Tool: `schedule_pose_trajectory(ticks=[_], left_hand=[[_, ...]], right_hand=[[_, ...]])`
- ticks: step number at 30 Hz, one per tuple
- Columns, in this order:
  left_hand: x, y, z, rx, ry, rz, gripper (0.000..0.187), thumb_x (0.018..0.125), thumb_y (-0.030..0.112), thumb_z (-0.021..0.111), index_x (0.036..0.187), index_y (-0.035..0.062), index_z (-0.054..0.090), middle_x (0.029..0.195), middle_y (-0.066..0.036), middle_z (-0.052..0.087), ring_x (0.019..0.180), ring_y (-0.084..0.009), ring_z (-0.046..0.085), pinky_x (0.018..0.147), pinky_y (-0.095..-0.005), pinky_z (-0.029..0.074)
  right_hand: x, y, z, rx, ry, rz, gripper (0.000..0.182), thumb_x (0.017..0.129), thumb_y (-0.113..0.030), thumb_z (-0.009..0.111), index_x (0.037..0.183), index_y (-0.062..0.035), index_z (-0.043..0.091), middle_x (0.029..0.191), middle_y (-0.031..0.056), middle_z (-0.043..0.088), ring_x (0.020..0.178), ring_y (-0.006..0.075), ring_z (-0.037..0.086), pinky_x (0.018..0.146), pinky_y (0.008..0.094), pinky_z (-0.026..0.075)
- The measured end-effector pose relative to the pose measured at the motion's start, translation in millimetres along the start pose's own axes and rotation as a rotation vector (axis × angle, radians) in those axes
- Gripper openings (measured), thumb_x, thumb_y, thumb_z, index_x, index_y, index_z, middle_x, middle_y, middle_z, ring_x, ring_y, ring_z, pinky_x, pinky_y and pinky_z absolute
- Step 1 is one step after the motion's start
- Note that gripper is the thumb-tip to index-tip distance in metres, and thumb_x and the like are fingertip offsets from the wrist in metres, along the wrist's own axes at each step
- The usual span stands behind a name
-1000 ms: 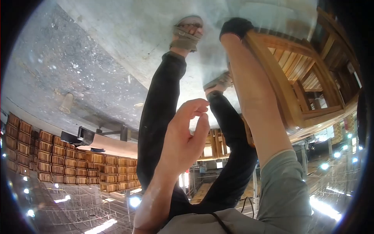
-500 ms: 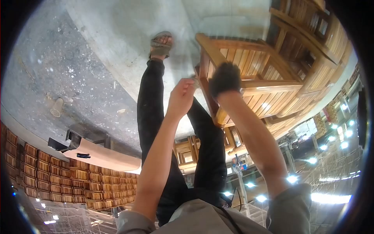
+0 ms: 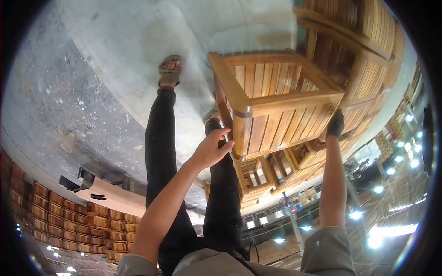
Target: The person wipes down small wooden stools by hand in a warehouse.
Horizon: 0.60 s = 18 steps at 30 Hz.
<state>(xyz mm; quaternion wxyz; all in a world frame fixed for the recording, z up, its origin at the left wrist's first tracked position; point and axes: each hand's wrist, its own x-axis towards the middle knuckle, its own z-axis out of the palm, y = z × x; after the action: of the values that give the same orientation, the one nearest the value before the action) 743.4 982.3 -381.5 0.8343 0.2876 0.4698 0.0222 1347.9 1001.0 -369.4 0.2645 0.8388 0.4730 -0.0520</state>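
Note:
A varnished wooden slatted chair (image 3: 294,99) stands in front of me, to the right. My left hand (image 3: 212,149) is bare, just left of the chair's near corner post. Its fingers are curved, and the thumb is apart from the forefinger. My right hand (image 3: 336,123) wears a dark glove and is at the far right edge of the chair's slatted side, overlapping the frame there. The glove hides how its fingers are bent.
More wooden chairs (image 3: 363,50) are close behind this one on the right. At the left are a paint-spotted grey floor (image 3: 87,96), a clear cup (image 3: 68,142), a cardboard-covered bench (image 3: 113,195) and stacked wooden furniture (image 3: 69,223). My sandalled foot (image 3: 170,69) is on the pale floor.
My right hand has moved from the chair's near side to its far right edge. My left hand has moved lower in view, its thumb and forefinger now apart. The whole view has shifted.

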Motion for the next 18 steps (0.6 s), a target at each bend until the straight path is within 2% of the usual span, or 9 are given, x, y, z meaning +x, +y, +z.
schedule_pose_trajectory(ticks=[2, 4, 7, 11, 12, 13, 15, 16, 18], left_hand=[[7, -4, 19, 0.074, 0.118, 0.09, 0.056, 0.101, 0.027, 0.069, 0.145, -0.0023, 0.05, 0.139, -0.018, 0.061, 0.123, -0.0283, 0.062, 0.106, -0.0421, 0.048], [17, -1, 36, 0.029, 0.174, 0.073, 0.052, 0.099, 0.024, 0.071, 0.141, 0.0001, 0.05, 0.133, -0.014, 0.063, 0.123, -0.0253, 0.061, 0.107, -0.0402, 0.046], [37, -7, 54, -0.284, 0.274, 0.124, 0.05, 0.102, 0.023, 0.069, 0.141, 0.0009, 0.048, 0.127, -0.012, 0.063, 0.124, -0.0194, 0.058, 0.108, -0.039, 0.045], [50, 11, 66, -0.494, 0.282, 0.076, 0.04, 0.102, 0.02, 0.068, 0.132, 0.0002, 0.052, 0.125, -0.008, 0.064, 0.119, -0.015, 0.06, 0.106, -0.0321, 0.046], [52, 9, 70, -0.427, 0.36, 0.08, 0.036, 0.101, 0.019, 0.069, 0.129, 0.0004, 0.056, 0.121, -0.008, 0.066, 0.116, -0.0142, 0.061, 0.104, -0.0308, 0.046], [54, 10, 69, -0.404, 0.363, 0.068, 0.035, 0.1, 0.019, 0.069, 0.128, 0.0006, 0.058, 0.119, -0.007, 0.067, 0.114, -0.0132, 0.061, 0.101, -0.0297, 0.046], [47, 25, 59, -0.358, 0.373, 0.042, 0.037, 0.099, 0.019, 0.071, 0.129, 0.0, 0.06, 0.114, -0.007, 0.069, 0.108, -0.0104, 0.062, 0.093, -0.027, 0.049], [46, 37, 46, -0.35, 0.406, 0.073, 0.037, 0.099, 0.019, 0.071, 0.129, 0.0, 0.06, 0.114, -0.007, 0.069, 0.108, -0.0104, 0.062, 0.093, -0.027, 0.049], [33, 53, 16, -0.25, 0.337, -0.077, 0.042, 0.099, 0.028, 0.067, 0.133, 0.0058, 0.058, 0.124, -0.004, 0.064, 0.117, -0.0147, 0.06, 0.102, -0.0368, 0.05]], right_hand=[[0, 9, 13, 0.991, -0.09, 0.618, 0.075, 0.106, -0.062, 0.04, 0.132, 0.0058, 0.062, 0.111, 0.017, 0.071, 0.104, 0.0338, 0.065, 0.095, 0.046, 0.049], [-6, 0, 1, 0.726, -0.171, 0.594, 0.091, 0.102, -0.073, 0.039, 0.135, 0.0089, 0.06, 0.114, 0.014, 0.07, 0.104, 0.0265, 0.063, 0.096, 0.0416, 0.048], [9, 21, 33, 0.821, -0.213, 0.648, 0.094, 0.099, -0.076, 0.04, 0.139, 0.0072, 0.059, 0.12, 0.015, 0.07, 0.107, 0.0267, 0.062, 0.098, 0.0405, 0.046], [29, 44, 59, 1.096, -0.33, 0.686, 0.091, 0.1, -0.077, 0.039, 0.138, 0.0017, 0.062, 0.113, 0.0071, 0.07, 0.099, 0.0202, 0.062, 0.091, 0.0352, 0.049], [34, 36, 59, 1.187, -0.403, 0.664, 0.089, 0.1, -0.077, 0.038, 0.137, 0.0004, 0.063, 0.11, 0.0047, 0.07, 0.095, 0.0178, 0.062, 0.088, 0.033, 0.049], [31, 29, 57, 1.222, -0.306, 0.603, 0.086, 0.101, -0.076, 0.037, 0.136, -0.0021, 0.065, 0.106, 0.0018, 0.069, 0.089, 0.0143, 0.061, 0.083, 0.0288, 0.05], [42, 46, 73, 1.005, -0.3, 0.613, 0.088, 0.102, -0.075, 0.032, 0.139, -0.001, 0.063, 0.112, 0.0061, 0.072, 0.093, 0.0161, 0.064, 0.085, 0.0327, 0.052], [30, 21, 40, 1.157, -0.284, 0.586, 0.088, 0.103, -0.073, 0.03, 0.14, -0.0002, 0.062, 0.115, 0.0081, 0.072, 0.096, 0.0172, 0.065, 0.089, 0.0336, 0.051], [33, 22, 40, 1.244, -0.204, 0.627, 0.087, 0.104, -0.072, 0.029, 0.139, -0.0009, 0.063, 0.114, 0.0077, 0.072, 0.097, 0.0171, 0.064, 0.091, 0.0314, 0.049]])
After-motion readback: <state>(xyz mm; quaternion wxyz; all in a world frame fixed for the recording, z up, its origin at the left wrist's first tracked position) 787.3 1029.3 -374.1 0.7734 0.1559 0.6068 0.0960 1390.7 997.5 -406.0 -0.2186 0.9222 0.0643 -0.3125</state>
